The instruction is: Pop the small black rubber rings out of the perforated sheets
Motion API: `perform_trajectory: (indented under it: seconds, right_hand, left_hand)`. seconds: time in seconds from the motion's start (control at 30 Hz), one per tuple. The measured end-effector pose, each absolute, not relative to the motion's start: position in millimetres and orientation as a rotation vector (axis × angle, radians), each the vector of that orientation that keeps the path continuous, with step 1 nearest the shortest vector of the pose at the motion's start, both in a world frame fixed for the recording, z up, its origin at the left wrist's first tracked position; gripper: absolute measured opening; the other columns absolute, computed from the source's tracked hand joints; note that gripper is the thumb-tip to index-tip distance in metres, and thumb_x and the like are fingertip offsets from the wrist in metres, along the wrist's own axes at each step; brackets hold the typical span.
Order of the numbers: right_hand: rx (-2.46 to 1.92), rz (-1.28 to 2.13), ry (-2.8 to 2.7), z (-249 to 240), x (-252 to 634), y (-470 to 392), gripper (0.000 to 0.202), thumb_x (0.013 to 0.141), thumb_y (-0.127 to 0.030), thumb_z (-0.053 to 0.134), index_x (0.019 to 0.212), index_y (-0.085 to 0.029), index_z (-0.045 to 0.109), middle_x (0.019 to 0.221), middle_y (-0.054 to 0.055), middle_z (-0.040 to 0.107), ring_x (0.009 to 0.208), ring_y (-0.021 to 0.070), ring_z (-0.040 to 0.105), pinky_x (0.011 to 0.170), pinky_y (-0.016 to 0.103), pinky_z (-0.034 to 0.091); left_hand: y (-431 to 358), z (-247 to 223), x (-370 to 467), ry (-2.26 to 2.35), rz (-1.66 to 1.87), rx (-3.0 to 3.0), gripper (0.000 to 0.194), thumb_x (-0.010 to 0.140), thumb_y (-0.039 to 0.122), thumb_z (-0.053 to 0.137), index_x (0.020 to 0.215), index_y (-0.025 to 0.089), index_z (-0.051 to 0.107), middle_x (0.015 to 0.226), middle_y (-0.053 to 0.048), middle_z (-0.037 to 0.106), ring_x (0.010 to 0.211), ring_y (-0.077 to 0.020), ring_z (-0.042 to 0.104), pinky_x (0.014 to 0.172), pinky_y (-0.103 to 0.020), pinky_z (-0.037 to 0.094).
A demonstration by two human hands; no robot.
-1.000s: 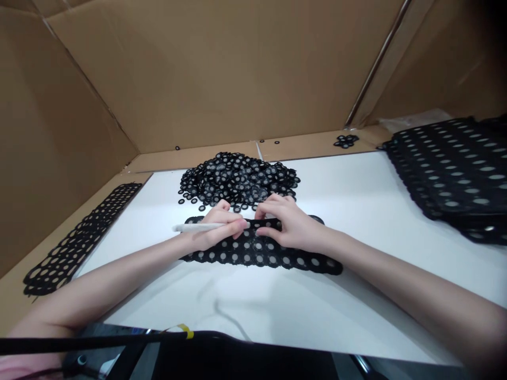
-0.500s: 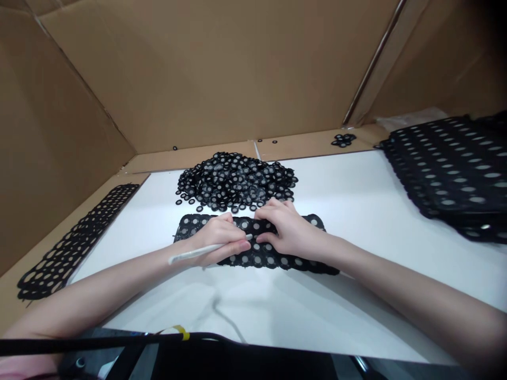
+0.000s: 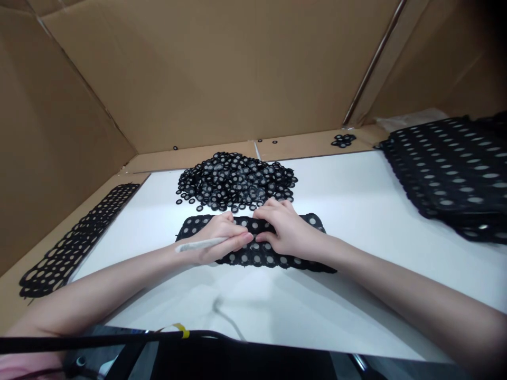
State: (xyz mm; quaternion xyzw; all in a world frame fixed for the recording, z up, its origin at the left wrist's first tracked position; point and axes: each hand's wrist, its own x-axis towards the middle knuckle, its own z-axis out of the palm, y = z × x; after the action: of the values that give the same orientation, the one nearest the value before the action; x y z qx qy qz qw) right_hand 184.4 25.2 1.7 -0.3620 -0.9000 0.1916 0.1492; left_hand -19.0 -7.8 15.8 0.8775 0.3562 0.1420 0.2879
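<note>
A slim white pen-shaped tool [image 3: 201, 244] lies in the grip of my left hand [image 3: 219, 235], its back end pointing left over the wrist and its working tip hidden by the fingers. Under both hands is a black mat [image 3: 263, 259] of joined rings with round pale openings. My right hand [image 3: 283, 224] is curled over the mat's middle, thumb and fingers pressing a part of it just right of my left fingertips. What lies between the fingertips of the two hands is too small to make out.
Behind the mat rises a heap of loose black rings [image 3: 235, 182] on the white board [image 3: 336, 184]. A long ring strip [image 3: 79, 240] lies at the left, and stacked ring mats [image 3: 455, 169] at the right. Cardboard walls [image 3: 237, 68] surround the board; a black cable [image 3: 119, 342] crosses the front.
My left hand has turned slightly and shifted right, so the white tool lies flatter and its tip no longer shows. My right hand stays almost in place on the mat.
</note>
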Motion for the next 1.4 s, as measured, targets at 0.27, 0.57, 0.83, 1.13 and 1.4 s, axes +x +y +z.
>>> perform_trajectory:
  seconds: [0.27,0.57,0.83,1.13,1.4]
  right_hand:
    - [-1.066,0.552,-2.601,4.3,183.3,23.7,0.015,0.078,-0.013,0.064,0.075,-0.018,0.05,0.083,0.006,0.063,0.093,0.024,0.05,0.08,0.037,0.031]
    - [-1.075,0.596,-2.602,6.2,182.4,23.3,0.017,0.079,-0.013,0.062,0.073,-0.018,0.047,0.081,0.005,0.061,0.091,0.0229,0.051,0.079,0.036,0.031]
    - [-1.079,0.609,-2.603,2.7,184.3,24.7,0.016,0.078,-0.013,0.061,0.073,-0.017,0.046,0.082,0.004,0.059,0.092,0.0225,0.051,0.08,0.035,0.03]
    - [-1.097,0.623,-2.615,6.1,181.6,24.2,0.019,0.078,-0.012,0.061,0.07,-0.017,0.045,0.08,0.004,0.058,0.091,0.0222,0.05,0.08,0.036,0.03]
    - [-1.093,0.646,-2.601,5.4,184.6,25.1,0.01,0.079,-0.016,0.061,0.076,-0.018,0.052,0.084,0.005,0.06,0.093,0.0237,0.051,0.083,0.038,0.033]
  left_hand:
    - [-3.3,11.2,-19.6,0.95,0.354,2.297,0.05,0.099,0.037,0.028,0.057,0.015,0.042,0.055,0.003,0.051,0.059,-0.0112,0.034,0.077,-0.031,0.029]
    - [0.8,9.9,-21.4,0.942,0.374,2.203,0.051,0.098,0.039,0.03,0.055,0.015,0.043,0.057,0.002,0.053,0.061,-0.0111,0.037,0.077,-0.03,0.03]
    - [2.9,9.7,-22.2,0.913,0.434,2.164,0.05,0.097,0.036,0.035,0.052,0.015,0.045,0.054,0.002,0.052,0.058,-0.0101,0.04,0.075,-0.027,0.034]
    - [4.5,10.2,-22.5,0.86,0.367,2.188,0.05,0.097,0.039,0.032,0.055,0.015,0.043,0.055,0.003,0.05,0.056,-0.0093,0.036,0.076,-0.028,0.03]
    - [3.6,9.1,-23.1,0.855,0.368,2.206,0.052,0.098,0.04,0.031,0.056,0.015,0.044,0.055,0.003,0.05,0.055,-0.0094,0.037,0.077,-0.029,0.031]
